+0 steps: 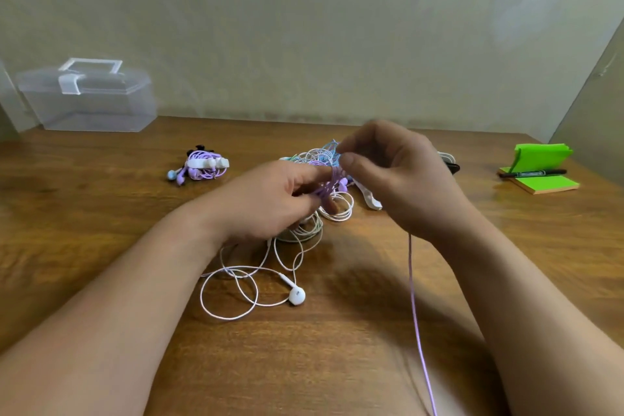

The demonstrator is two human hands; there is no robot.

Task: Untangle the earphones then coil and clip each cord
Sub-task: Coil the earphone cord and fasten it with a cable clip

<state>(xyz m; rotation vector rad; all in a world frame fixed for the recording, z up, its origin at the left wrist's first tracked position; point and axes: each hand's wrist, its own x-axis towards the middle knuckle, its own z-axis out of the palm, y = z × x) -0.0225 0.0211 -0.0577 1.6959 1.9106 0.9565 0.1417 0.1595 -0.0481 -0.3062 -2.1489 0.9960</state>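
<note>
Two hands share one purple cord (pixel 412 297) above the table (pixel 101 230): our left hand (pixel 270 203) has fingers curled through the coil wound round them, our right hand (pixel 401 176) pinches the cord beside it, the tail trailing toward us. The risk, we judge — loops slipping off the left fingers if tension slackens, or catching the white earphones (pixel 256 284) heaped underneath and re-knotting.

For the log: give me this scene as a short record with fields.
left hand: holds loops of thin purple earphone cord
right hand: pinches that cord's free length
done: coiled purple earphones in white clip
loose: tangled white and blue cords on brown wooden table
aside: clear plastic box; green sticky-note pad; black marker
</note>
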